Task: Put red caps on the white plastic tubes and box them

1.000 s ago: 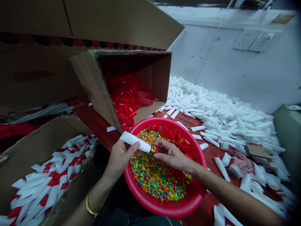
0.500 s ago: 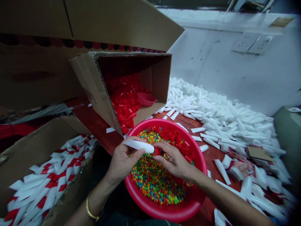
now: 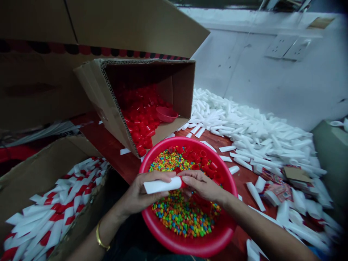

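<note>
My left hand point(image 3: 144, 192) is shut around a white plastic tube point(image 3: 161, 185), which lies almost level above a red plastic basin point(image 3: 187, 142). My right hand point(image 3: 203, 186) pinches a small red cap point(image 3: 183, 183) against the tube's right end, and its fingers hide most of the cap. Both hands are over the basin. Multicoloured beads point(image 3: 185, 217) fill its bottom, with several red caps point(image 3: 194, 157) lying on them toward the far side.
A tilted cardboard box point(image 3: 116, 105) holds many red caps and a small red bowl point(image 3: 166, 114). A box of red-and-white striped tubes point(image 3: 57, 206) sits at left. Loose white tubes point(image 3: 258, 134) are heaped on the red-brown table point(image 3: 119, 156) at right, below a white wall.
The tube has swung from slanting up-left to nearly level. My hands have come together, and the red cap has gone from my right fingers held apart from the tube to sitting at its end.
</note>
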Tool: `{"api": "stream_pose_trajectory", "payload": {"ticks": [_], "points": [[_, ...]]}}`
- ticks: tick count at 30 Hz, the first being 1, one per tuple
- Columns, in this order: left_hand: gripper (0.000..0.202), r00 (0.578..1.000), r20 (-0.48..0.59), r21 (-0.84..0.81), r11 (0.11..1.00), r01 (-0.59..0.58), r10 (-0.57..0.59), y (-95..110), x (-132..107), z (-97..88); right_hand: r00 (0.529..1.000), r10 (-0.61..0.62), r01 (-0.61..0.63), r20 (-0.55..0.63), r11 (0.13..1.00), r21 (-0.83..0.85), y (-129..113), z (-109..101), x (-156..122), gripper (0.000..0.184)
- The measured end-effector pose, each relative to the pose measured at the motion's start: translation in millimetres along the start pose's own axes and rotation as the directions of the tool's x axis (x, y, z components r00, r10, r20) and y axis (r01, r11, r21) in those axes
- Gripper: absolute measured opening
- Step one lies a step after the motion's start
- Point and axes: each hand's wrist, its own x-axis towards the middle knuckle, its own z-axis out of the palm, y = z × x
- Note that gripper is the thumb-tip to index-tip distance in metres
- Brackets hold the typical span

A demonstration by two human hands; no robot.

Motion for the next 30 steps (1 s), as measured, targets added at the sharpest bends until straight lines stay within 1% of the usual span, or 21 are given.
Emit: {"api": "stream_pose_trajectory", "payload": {"ticks": [2, 3, 5, 6, 8, 9, 10, 11, 13, 15, 16, 17, 19, 21, 22, 23, 24, 25, 26, 28, 30], "points": [[0.048, 0.993, 0.105, -0.026, 0.998, 0.060, -0.057, 6, -2, -5.4, 0.997, -0.071, 0.069, -0.012, 0.989, -0.134, -7, 0, -1, 0.040], [0.058, 0.984, 0.149, -0.064, 0.992, 0.112, -0.102, 10, -2, -8.3, 0.992, -0.129, 0.123, -0.014, 0.968, -0.217, -10, 1, -1, 0.038], [0.069, 0.957, 0.181, -0.144, 0.957, 0.253, -0.226, 18, 0, -14.1, 0.965, -0.260, 0.235, -0.008, 0.884, -0.405, -16, 2, -3, 0.032], [0.068, 0.937, 0.180, -0.149, 0.934, 0.326, -0.299, 21, 1, -16.8, 0.947, -0.323, 0.281, 0.000, 0.824, -0.492, -17, 2, -3, 0.028], [0.060, 0.895, 0.166, -0.072, 0.900, 0.430, -0.415, 28, 4, -21.0, 0.907, -0.421, 0.343, 0.018, 0.713, -0.612, -19, 2, -4, 0.023], [0.058, 0.878, 0.157, -0.013, 0.888, 0.459, -0.451, 30, 6, -22.2, 0.893, -0.449, 0.361, 0.030, 0.676, -0.643, -19, 2, -5, 0.021], [0.055, 0.872, 0.145, 0.038, 0.883, 0.468, -0.468, 32, 8, -22.5, 0.884, -0.466, 0.374, 0.042, 0.649, -0.662, -18, 2, -6, 0.021], [0.052, 0.878, 0.128, 0.078, 0.887, 0.455, -0.462, 34, 9, -22.0, 0.878, -0.475, 0.383, 0.055, 0.629, -0.677, -18, 2, -6, 0.021], [0.046, 0.910, 0.084, 0.166, 0.906, 0.390, -0.407, 34, 10, -18.6, 0.879, -0.473, 0.380, 0.068, 0.607, -0.698, -17, 3, -7, 0.021], [0.041, 0.941, 0.040, 0.313, 0.898, 0.308, -0.336, 31, 10, -13.2, 0.898, -0.437, 0.342, 0.051, 0.621, -0.705, -16, 3, -6, 0.022], [0.039, 0.954, 0.026, 0.397, 0.879, 0.265, -0.299, 28, 9, -10.3, 0.917, -0.399, 0.304, 0.027, 0.652, -0.695, -15, 2, -6, 0.021], [0.039, 0.967, 0.020, 0.472, 0.855, 0.216, -0.256, 24, 8, -7.7, 0.938, -0.346, 0.252, -0.008, 0.699, -0.669, -14, 1, -5, 0.022], [0.039, 0.990, 0.029, 0.575, 0.813, 0.098, -0.140, 14, 6, -3.5, 0.974, -0.208, 0.125, -0.085, 0.815, -0.565, -11, -2, -2, 0.029], [0.039, 0.998, 0.060, 0.616, 0.788, -0.011, -0.032, 2, 5, -0.5, 0.989, -0.045, -0.017, -0.138, 0.908, -0.420, -7, -4, 0, 0.039], [0.040, 0.997, 0.071, 0.624, 0.781, -0.035, -0.012, -2, 5, 0.9, 0.988, 0.031, -0.084, -0.149, 0.927, -0.365, -5, -4, 2, 0.042], [0.040, 0.997, 0.072, 0.632, 0.774, -0.028, -0.023, -6, 5, 2.5, 0.985, 0.088, -0.136, -0.151, 0.931, -0.340, -3, -3, 3, 0.044], [0.039, 0.996, 0.065, 0.646, 0.763, 0.002, -0.057, -7, 5, 4.2, 0.981, 0.115, -0.164, -0.156, 0.924, -0.347, -1, -2, 4, 0.046], [0.036, 0.993, 0.053, 0.666, 0.745, 0.044, -0.107, -7, 6, 6.2, 0.980, 0.109, -0.166, -0.166, 0.910, -0.380, 1, 0, 5, 0.047], [0.031, 0.986, 0.039, 0.691, 0.718, 0.089, -0.160, -6, 7, 8.2, 0.981, 0.074, -0.145, -0.177, 0.891, -0.431, 2, 1, 5, 0.048], [0.021, 0.971, 0.009, 0.734, 0.661, 0.155, -0.238, 0, 11, 11.9, 0.979, -0.057, -0.058, -0.196, 0.843, -0.535, 1, 4, 3, 0.048], [0.020, 0.961, -0.014, 0.739, 0.645, 0.197, -0.277, 6, 14, 13.6, 0.958, -0.210, 0.045, -0.195, 0.784, -0.620, -3, 4, -1, 0.042]]}}
